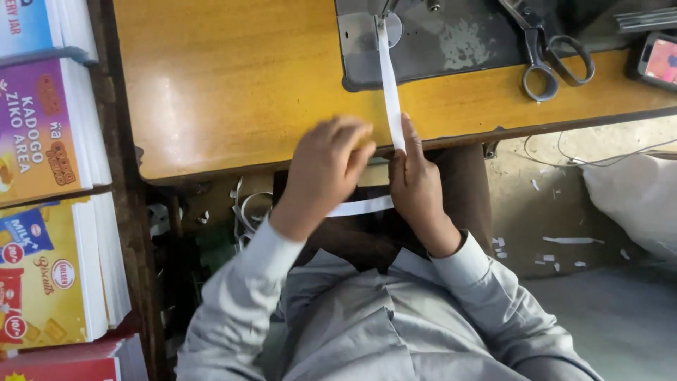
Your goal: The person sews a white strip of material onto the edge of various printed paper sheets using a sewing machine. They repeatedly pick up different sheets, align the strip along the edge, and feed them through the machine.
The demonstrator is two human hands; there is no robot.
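Strip: white fabric strip (pixel 390 92) runs from the sewing machine bed (pixel 430 42) straight toward the person, over the near edge of the wooden table (pixel 233 85), then bends and trails sideways across the lap, below the table edge.
Right hand: right hand (pixel 417 185) sits at the table's near edge, thumb lying along the strip and pressing it against the fingers; the fingers are folded close around the strip, holding it.
Left hand: left hand (pixel 326 169) rests just beside the right one, at the same table edge, fingers curled inward with the tips near the strip; the picture is blurred there, so I cannot tell whether they actually pinch it. The lower run of the strip passes under this wrist.
Sleeves: both arms wear grey sleeves (pixel 240 296), coming up from below the table edge.
Scissors: dark metal scissors (pixel 546 60) lie on the far right of the table, partly on the machine bed, well apart from both hands.
Phone: phone (pixel 659 60) lies at the table's right end, beyond the scissors.
Boxes: printed cartons (pixel 49 212) are stacked left of the table.
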